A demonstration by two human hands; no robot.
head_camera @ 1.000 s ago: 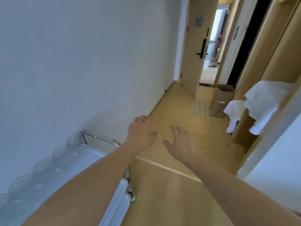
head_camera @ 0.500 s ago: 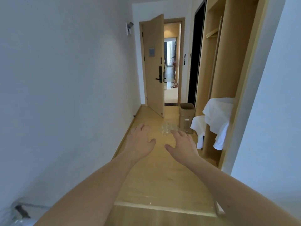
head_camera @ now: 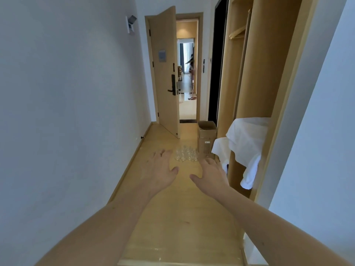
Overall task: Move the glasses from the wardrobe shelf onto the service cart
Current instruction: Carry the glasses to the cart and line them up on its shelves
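Both hands, left (head_camera: 161, 169) and right (head_camera: 211, 173), are empty with fingers spread, stretched forward apparently to reach for glasses (head_camera: 186, 155) clustered on the far floor, left of the wardrobe (head_camera: 255, 73); no cart in view.

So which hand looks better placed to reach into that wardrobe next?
Probably the right hand. It hangs open on the side of the wardrobe and its cloth-draped shelves. The left hand, also open and holding nothing, is nearer the bare wall. No glasses show on the shelves, only some on the floor.
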